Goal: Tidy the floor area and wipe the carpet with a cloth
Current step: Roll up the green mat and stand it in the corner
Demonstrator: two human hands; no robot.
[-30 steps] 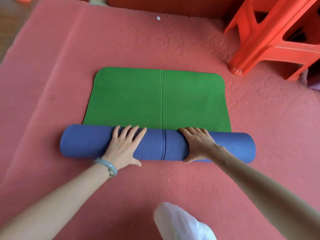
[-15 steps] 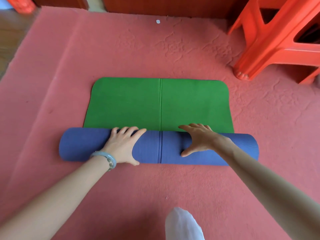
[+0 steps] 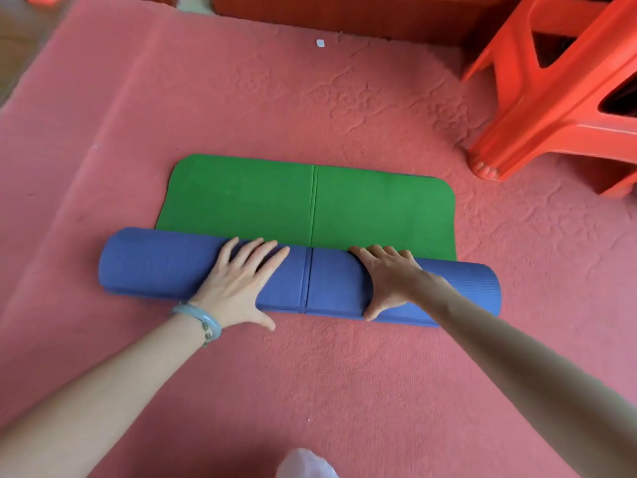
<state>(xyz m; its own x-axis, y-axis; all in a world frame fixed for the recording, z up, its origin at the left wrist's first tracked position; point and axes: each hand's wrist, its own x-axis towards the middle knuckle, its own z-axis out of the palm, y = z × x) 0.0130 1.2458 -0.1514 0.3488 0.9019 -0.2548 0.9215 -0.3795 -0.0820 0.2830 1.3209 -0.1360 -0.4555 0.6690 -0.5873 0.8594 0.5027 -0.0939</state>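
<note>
A yoga mat lies on the red carpet point(image 3: 344, 391), partly rolled. Its rolled part point(image 3: 155, 263) shows the blue underside and runs left to right. The flat green part point(image 3: 241, 201) stretches away from me beyond the roll. My left hand point(image 3: 238, 288) presses flat on the roll left of its middle seam, fingers straight and spread. My right hand point(image 3: 389, 281) lies on the roll right of the seam, fingers over the far side and thumb at the near edge. No cloth is in view.
An orange plastic stool point(image 3: 558, 91) stands at the back right, one leg close to the mat's far right corner. A small white scrap point(image 3: 320, 43) lies on the carpet near the dark wooden furniture base point(image 3: 344, 12). A white sock toe point(image 3: 305, 465) shows at the bottom edge.
The roll has moved forward over the green part, which now shows less length. Both hands stayed on top of the roll, and my right hand has settled back flat on it.
</note>
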